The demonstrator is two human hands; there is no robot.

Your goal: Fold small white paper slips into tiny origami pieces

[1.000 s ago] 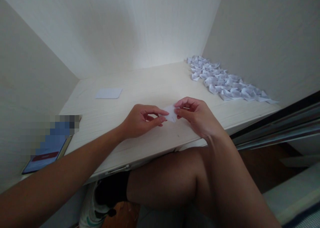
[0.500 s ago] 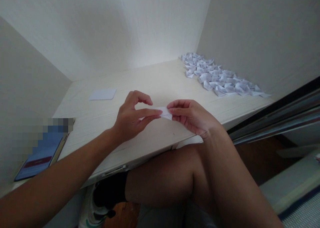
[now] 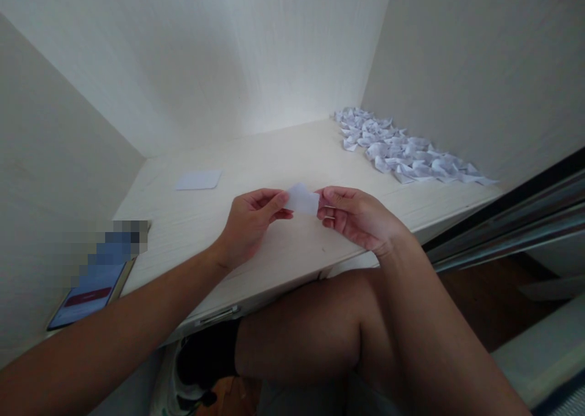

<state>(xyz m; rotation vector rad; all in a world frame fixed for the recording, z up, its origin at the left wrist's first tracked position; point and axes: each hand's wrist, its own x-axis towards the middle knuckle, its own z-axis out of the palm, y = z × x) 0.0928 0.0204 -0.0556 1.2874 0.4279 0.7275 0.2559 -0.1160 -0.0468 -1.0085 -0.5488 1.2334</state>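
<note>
A small piece of white folded paper (image 3: 301, 199) is held up just above the pale wooden desk (image 3: 256, 160). My left hand (image 3: 250, 221) pinches its left edge between thumb and fingers. My right hand (image 3: 356, 216) pinches its right edge, fingers curled under. Both hands are at the desk's front middle, above my raised knee.
A heap of several folded white paper pieces (image 3: 402, 150) lies along the right wall. A flat white sheet stack (image 3: 199, 179) rests at the back left. A phone (image 3: 91, 288) lies at the desk's left front edge. Walls close in on three sides.
The paper piece has been turned up from lying flat between the fingers, so a broad face now shows. Both hands stay pinched on it, slightly raised.
</note>
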